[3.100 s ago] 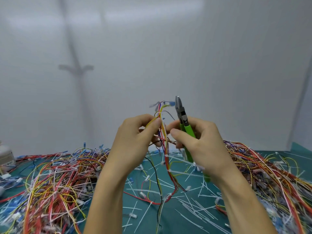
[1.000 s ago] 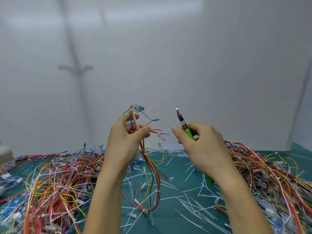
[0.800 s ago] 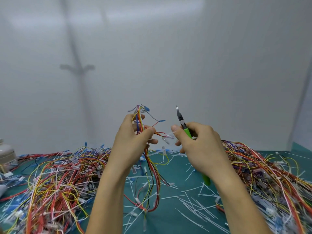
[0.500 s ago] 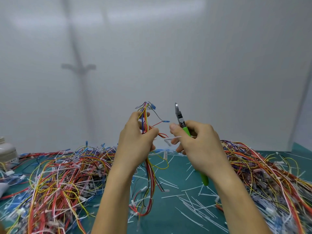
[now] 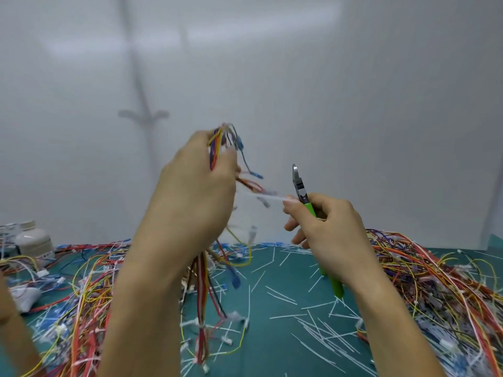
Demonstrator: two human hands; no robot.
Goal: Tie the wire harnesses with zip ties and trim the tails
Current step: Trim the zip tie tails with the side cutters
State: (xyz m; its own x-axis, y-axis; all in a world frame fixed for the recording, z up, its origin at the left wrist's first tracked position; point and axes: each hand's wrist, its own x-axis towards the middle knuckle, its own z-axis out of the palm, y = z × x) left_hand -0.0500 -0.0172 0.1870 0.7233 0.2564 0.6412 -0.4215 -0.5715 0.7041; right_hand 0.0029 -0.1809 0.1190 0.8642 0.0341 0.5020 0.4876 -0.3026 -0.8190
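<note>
Head view, cinching stage. The left hand [image 5: 196, 191] has its fingers curled round the upper part of a multicoloured wire harness [image 5: 217, 148], whose lower length hangs to the green mat [image 5: 272, 355]. The right hand [image 5: 329, 232] is wrapped round the green handles of the flush cutters [image 5: 300, 187], while its thumb and forefinger pinch the free end of a white zip-tie tail [image 5: 265, 196]. Compared with half a second earlier, the left hand has risen and drawn away to the left, so the gap between the hands is wider and the tail now runs between them as a nearly straight line; this reads as the tie being pulled tight on the bundle, though motion blur hides the tie head. Three seconds earlier the hands were close together with the cutters beside the wires. The cutter tips point upward, clear of the tail, so trimming is judged still to come. Cut tails [image 5: 313, 331] litter the mat; harness heaps lie at left [image 5: 81, 281] and right [image 5: 441, 281], and a white bottle [image 5: 32, 240] stands far left.
</note>
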